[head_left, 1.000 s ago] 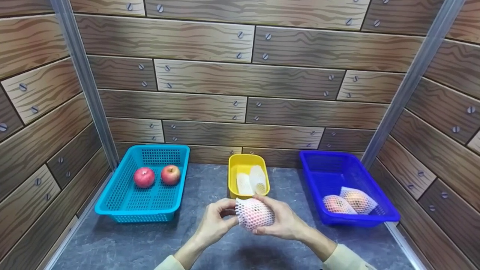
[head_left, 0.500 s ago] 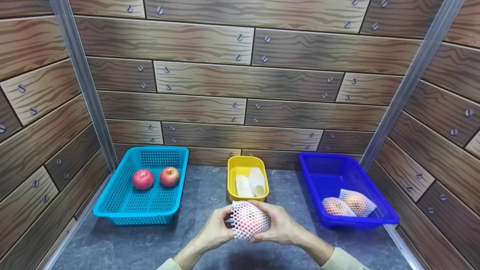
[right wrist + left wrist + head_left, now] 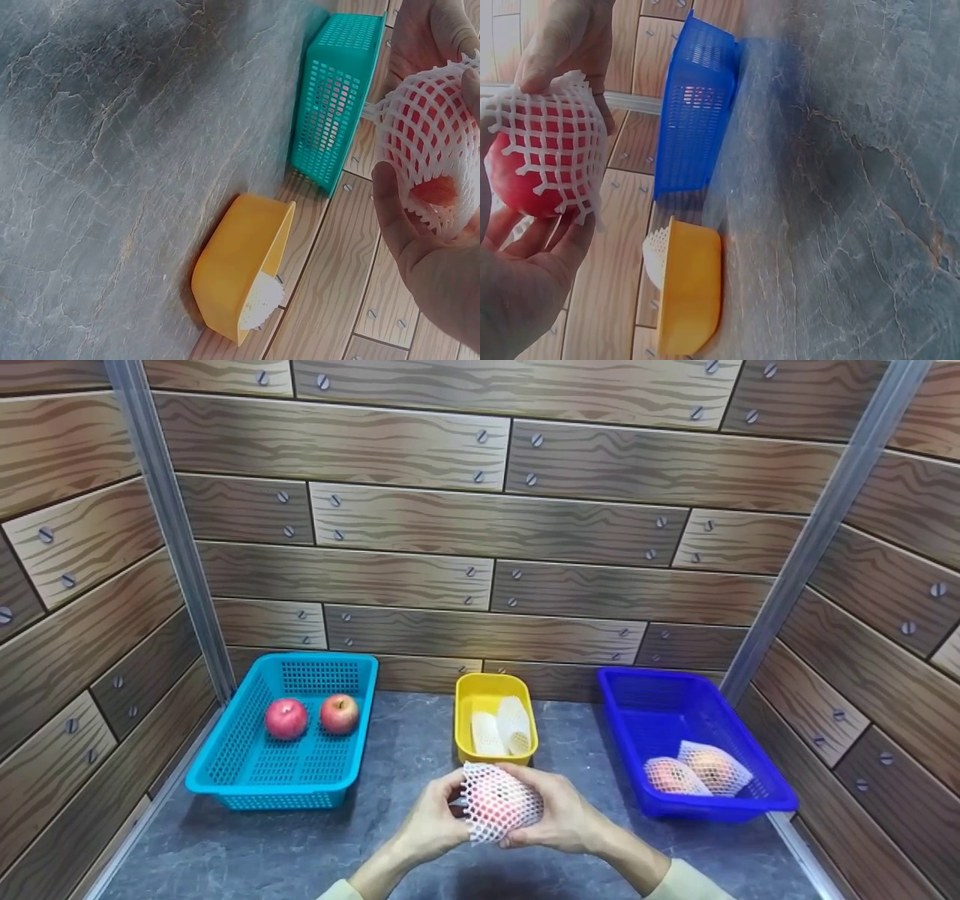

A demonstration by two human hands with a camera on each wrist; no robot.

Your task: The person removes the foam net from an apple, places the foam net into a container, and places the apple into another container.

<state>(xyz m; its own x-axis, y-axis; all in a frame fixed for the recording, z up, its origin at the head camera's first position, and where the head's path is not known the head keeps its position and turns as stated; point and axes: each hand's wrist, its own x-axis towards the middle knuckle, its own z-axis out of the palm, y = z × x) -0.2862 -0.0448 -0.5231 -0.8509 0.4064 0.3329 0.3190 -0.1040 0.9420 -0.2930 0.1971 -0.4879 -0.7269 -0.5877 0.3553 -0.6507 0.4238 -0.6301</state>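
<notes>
A red apple (image 3: pixel 501 802) in a white foam net is held between both hands, above the table in front of the yellow bin. My left hand (image 3: pixel 435 819) grips its left side, where the net's open edge lies; bare red skin of the apple (image 3: pixel 525 187) shows past that edge in the left wrist view. My right hand (image 3: pixel 561 812) holds the netted right side, thumb below and fingers over the top. In the right wrist view, the net (image 3: pixel 427 112) covers most of the fruit, with a gap near the right hand's (image 3: pixel 442 277) fingers.
A teal basket (image 3: pixel 277 795) at left holds two bare apples (image 3: pixel 286 718). Two foam nets (image 3: pixel 514 724) lie in the yellow bin (image 3: pixel 465 682) at the centre. At right, a blue basket (image 3: pixel 660 675) contains two netted apples (image 3: pixel 712 765). Wood-patterned walls (image 3: pixel 420 517) enclose the table (image 3: pixel 225 855).
Over the second, the hands and netted apple have shifted slightly left and the apple has turned, showing more of the net's left edge. Between half a second ago and now they barely move.
</notes>
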